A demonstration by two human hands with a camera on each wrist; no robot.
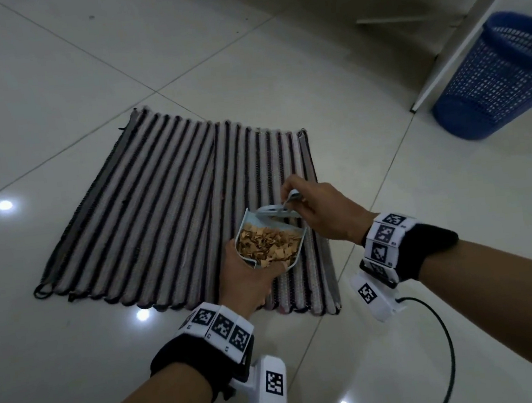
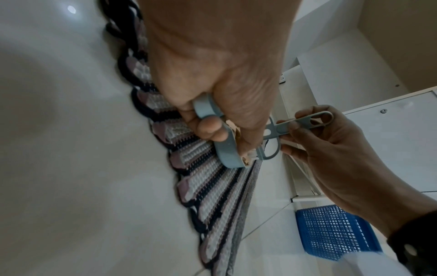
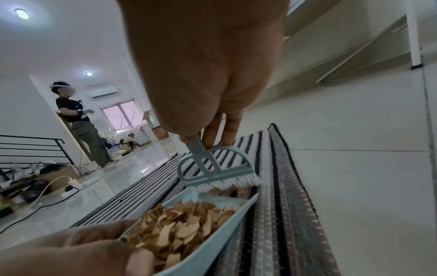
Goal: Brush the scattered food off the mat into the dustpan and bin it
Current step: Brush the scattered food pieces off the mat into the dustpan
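Item, far left: our pale tiled floor (image 1: 47, 93), glossy, with ceiling lights mirrored in it. Item: the striped mat (image 1: 147, 215), lying flat on the floor, its looped fringe toward us; in the head view we see no loose bits on its bare stripes. Item: our left hand (image 1: 250, 282), low over the mat's near right part, fingers curled round the handle of the dustpan (image 1: 286, 232), which it holds up with the open mouth tipped away from us. Item: the food (image 1: 268, 245), tan flakes heaped inside the dustpan, with a few gathered at its mouth against the bristles in the right wrist view. Item: the brush (image 1: 274, 212), grey-blue with white bristles, its head set at the dustpan's mouth. Item: our right hand (image 1: 322, 210), thumb and fingers pinching the brush's thin handle just beyond the dustpan. Item: both our wrists carry black bands with white marker blocks, and a dark cable (image 1: 438, 330) trails on the floor from the right one. Item: a white furniture leg (image 1: 453, 50), standing right of the mat. Item, far right: the blue mesh bin (image 1: 496, 82), upright on the floor beside that leg, well apart from the dustpan.
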